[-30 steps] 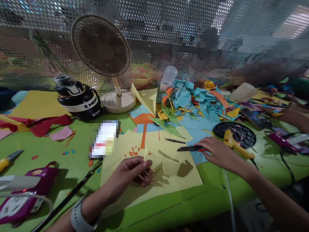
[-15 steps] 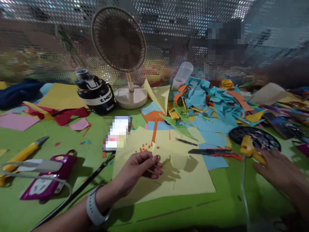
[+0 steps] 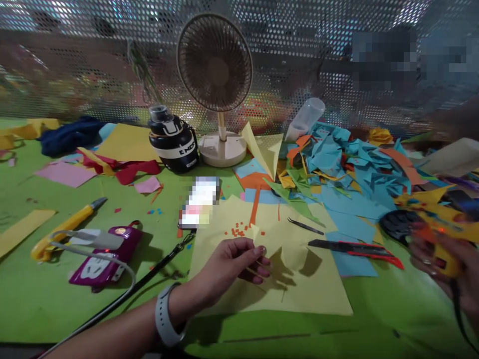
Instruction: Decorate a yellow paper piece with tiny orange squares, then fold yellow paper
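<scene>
My left hand (image 3: 236, 264), a pale watch strap on its wrist, is closed in a pinch above a yellow paper sheet (image 3: 314, 294). A small pale yellow paper piece (image 3: 255, 233) sticks up from its fingertips. At the right edge my right hand (image 3: 464, 259) is wrapped round a yellow hot glue gun (image 3: 447, 258), smeared by motion, with a dark cord hanging below. Tiny orange paper bits (image 3: 237, 230) lie on the sheet beyond my left hand. Tweezers (image 3: 305, 226) and a red and black utility knife (image 3: 352, 248) lie between my hands.
At the back stand a fan (image 3: 220, 149) and a black bottle (image 3: 174, 149). Blue paper scraps (image 3: 333, 149) heap at back right, near a round black tray (image 3: 396, 224). A phone (image 3: 200, 202), purple power bank (image 3: 123, 252) and yellow cutter (image 3: 71, 229) lie leftward.
My right hand has lifted the glue gun from beside the black tray and brought it up at the right edge. The view has turned left; my left hand keeps its pinch.
</scene>
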The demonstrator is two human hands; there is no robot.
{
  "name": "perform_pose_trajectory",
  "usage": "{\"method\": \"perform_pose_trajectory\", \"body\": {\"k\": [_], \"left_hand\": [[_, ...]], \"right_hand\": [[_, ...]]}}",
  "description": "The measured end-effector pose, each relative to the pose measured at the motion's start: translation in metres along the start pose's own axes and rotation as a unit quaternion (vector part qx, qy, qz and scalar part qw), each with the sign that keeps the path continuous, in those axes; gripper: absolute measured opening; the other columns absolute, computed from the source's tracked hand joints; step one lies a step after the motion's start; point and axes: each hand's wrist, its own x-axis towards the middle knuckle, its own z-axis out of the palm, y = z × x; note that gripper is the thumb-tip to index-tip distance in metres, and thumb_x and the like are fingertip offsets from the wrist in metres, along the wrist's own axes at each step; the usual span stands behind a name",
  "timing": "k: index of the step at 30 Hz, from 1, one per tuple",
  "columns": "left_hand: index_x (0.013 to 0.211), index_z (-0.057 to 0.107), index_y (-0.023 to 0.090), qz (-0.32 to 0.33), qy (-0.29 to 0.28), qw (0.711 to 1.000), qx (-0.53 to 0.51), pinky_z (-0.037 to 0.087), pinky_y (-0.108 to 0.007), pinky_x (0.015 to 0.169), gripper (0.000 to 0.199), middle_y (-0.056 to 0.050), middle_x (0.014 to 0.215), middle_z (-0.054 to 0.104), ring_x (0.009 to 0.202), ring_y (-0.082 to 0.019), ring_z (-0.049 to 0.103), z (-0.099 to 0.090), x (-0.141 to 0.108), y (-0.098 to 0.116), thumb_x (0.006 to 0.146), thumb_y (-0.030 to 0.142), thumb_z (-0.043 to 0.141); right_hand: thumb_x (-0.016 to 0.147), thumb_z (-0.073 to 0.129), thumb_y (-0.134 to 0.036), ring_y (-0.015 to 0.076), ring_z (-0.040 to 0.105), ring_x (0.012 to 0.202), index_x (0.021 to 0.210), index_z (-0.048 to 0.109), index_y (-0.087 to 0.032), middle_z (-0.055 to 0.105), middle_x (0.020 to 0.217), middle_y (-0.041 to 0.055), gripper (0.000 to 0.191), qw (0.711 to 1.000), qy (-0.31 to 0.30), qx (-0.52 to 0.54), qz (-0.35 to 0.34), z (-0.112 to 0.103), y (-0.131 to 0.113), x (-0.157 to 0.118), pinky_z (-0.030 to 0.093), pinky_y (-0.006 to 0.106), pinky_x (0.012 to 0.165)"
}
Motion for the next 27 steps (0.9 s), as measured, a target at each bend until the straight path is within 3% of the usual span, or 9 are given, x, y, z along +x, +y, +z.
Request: {"method": "perform_pose_trajectory", "body": {"k": [2,5,7,9,14,20,27], "left_hand": [[0.072,0.063,0.013,0.002,0.004,1.0,-0.007,0.053,-0.025,0.059,0.03,-0.005,0.075,0.072,0.064,-0.015,0.067,0.001,-0.001,0.0,0.07,0.041,0.075],[0.072,0.063,0.012,0.013,0.013,1.0,-0.022,0.054,-0.024,0.059,0.03,-0.005,0.074,0.071,0.063,-0.014,0.066,0.0,-0.001,0.0,0.071,0.039,0.075],[0.073,0.064,0.012,0.024,0.01,0.999,-0.03,0.054,-0.024,0.059,0.027,-0.005,0.076,0.072,0.063,-0.013,0.067,-0.002,0.0,-0.001,0.073,0.037,0.074],[0.075,0.065,0.012,0.035,0.003,0.999,-0.032,0.054,-0.023,0.06,0.024,-0.005,0.079,0.072,0.065,-0.013,0.067,-0.004,0.0,-0.001,0.076,0.036,0.072],[0.077,0.065,0.014,0.056,0.013,0.998,-0.033,0.054,-0.022,0.059,0.02,-0.003,0.076,0.072,0.065,-0.012,0.067,-0.006,0.001,0.001,0.08,0.034,0.069],[0.077,0.065,0.014,0.06,0.027,0.997,-0.038,0.053,-0.021,0.058,0.021,-0.003,0.074,0.072,0.063,-0.011,0.067,-0.005,0.003,0.001,0.078,0.034,0.07],[0.075,0.065,0.013,0.056,0.027,0.998,-0.034,0.053,-0.02,0.057,0.026,-0.003,0.074,0.072,0.061,-0.011,0.066,-0.004,0.005,-0.001,0.076,0.038,0.071]], "right_hand": [[0.073,0.039,-0.065,0.0277,0.061,0.059,0.095,0.061,-0.032,0.061,0.07,0.0126,0.045,0.995,-0.049,0.083,0.016,0.02,-0.032,-0.008,0.051,0.039,0.049],[0.068,0.057,-0.064,0.0158,0.048,0.04,0.093,0.064,-0.022,0.058,0.057,0.0055,0.05,0.923,-0.262,0.28,0.008,0.046,-0.07,-0.026,0.041,0.028,0.035],[0.074,0.061,-0.056,0.016,0.055,0.051,0.091,0.064,-0.019,0.062,0.065,0.0059,0.04,0.882,-0.348,0.315,-0.035,0.06,-0.084,-0.039,0.045,0.024,0.042],[0.079,0.059,-0.054,0.0155,0.057,0.056,0.093,0.063,-0.019,0.063,0.071,0.0055,0.038,0.866,-0.391,0.305,-0.061,0.072,-0.092,-0.05,0.045,0.022,0.043],[0.083,0.055,-0.055,0.0119,0.055,0.058,0.09,0.061,-0.021,0.059,0.072,0.0021,0.036,0.884,-0.418,0.2,-0.066,0.093,-0.1,-0.068,0.046,0.019,0.045],[0.075,0.064,-0.056,0.0107,0.051,0.049,0.082,0.06,-0.023,0.055,0.065,-0.0015,0.033,0.895,-0.394,0.204,-0.048,0.109,-0.098,-0.076,0.05,0.022,0.045],[0.073,0.063,-0.059,0.0099,0.05,0.046,0.079,0.061,-0.021,0.054,0.062,-0.0018,0.038,0.902,-0.392,0.176,-0.033,0.113,-0.095,-0.074,0.048,0.021,0.041]]}}
